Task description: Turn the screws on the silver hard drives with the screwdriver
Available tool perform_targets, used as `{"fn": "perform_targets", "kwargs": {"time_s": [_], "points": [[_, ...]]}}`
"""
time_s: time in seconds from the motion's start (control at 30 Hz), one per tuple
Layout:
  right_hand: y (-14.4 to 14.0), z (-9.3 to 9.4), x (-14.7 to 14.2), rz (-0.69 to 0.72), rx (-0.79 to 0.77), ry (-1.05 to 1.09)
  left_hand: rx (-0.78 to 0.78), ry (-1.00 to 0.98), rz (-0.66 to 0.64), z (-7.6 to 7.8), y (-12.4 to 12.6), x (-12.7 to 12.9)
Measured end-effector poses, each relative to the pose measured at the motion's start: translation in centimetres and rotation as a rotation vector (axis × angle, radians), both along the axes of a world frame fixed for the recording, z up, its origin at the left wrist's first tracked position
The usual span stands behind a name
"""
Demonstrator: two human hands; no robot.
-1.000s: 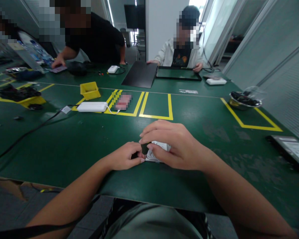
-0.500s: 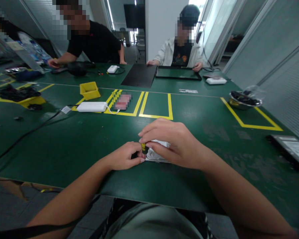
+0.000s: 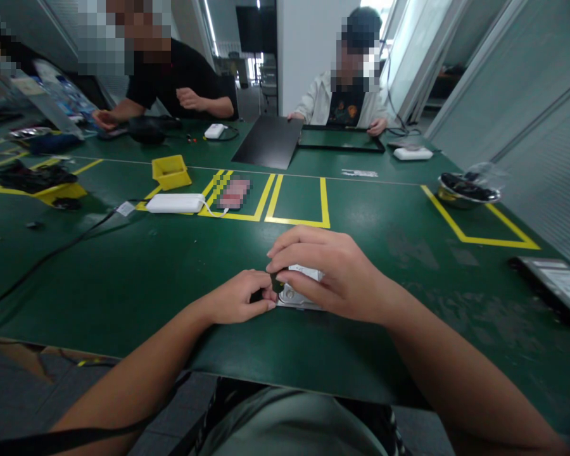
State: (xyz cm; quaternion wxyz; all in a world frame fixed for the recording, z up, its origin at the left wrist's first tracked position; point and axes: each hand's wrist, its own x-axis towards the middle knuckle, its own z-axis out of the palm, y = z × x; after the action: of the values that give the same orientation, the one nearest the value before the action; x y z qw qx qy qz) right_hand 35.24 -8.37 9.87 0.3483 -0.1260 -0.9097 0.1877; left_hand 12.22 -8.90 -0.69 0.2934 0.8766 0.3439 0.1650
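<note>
A silver hard drive (image 3: 291, 296) lies flat on the green table, partly covered by my right hand (image 3: 330, 269). Between the thumb and fingers of that hand is a short screwdriver (image 3: 278, 280) with a black and yellow handle, held upright over the drive's left end. My left hand (image 3: 240, 296) rests on the table with curled fingers, gripping the drive's left edge beside the screwdriver. The screwdriver's tip is hidden from view.
Ahead are a white power bank (image 3: 175, 203) cabled to a phone (image 3: 235, 194), and a yellow bin (image 3: 171, 172). Another hard drive (image 3: 553, 288) lies right, below a metal bowl (image 3: 468, 193). Across the table, one person holds a dark panel (image 3: 268, 142) and a frame (image 3: 342, 147); another person sits left.
The screwdriver handle has turned in my right hand, whose fingers have shifted slightly. My left hand stays put. Across the table, the person at left has raised a hand; the dark panel has tilted.
</note>
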Motion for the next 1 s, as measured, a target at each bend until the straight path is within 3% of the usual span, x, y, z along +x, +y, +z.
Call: {"fn": "perform_targets", "kwargs": {"time_s": [0.2, 0.43, 1.0], "points": [[-0.07, 0.1, 0.08, 0.044, -0.012, 0.026, -0.011, 0.014, 0.005, -0.36, 0.04, -0.2], [-0.2, -0.05, -0.06, -0.051, -0.005, -0.004, 0.022, -0.005, -0.031, 0.15, 0.02, 0.01], [0.23, 0.02, 0.61, 0.055, -0.054, -0.015, -0.067, -0.02, 0.008, 0.03, -0.02, -0.04]]}}
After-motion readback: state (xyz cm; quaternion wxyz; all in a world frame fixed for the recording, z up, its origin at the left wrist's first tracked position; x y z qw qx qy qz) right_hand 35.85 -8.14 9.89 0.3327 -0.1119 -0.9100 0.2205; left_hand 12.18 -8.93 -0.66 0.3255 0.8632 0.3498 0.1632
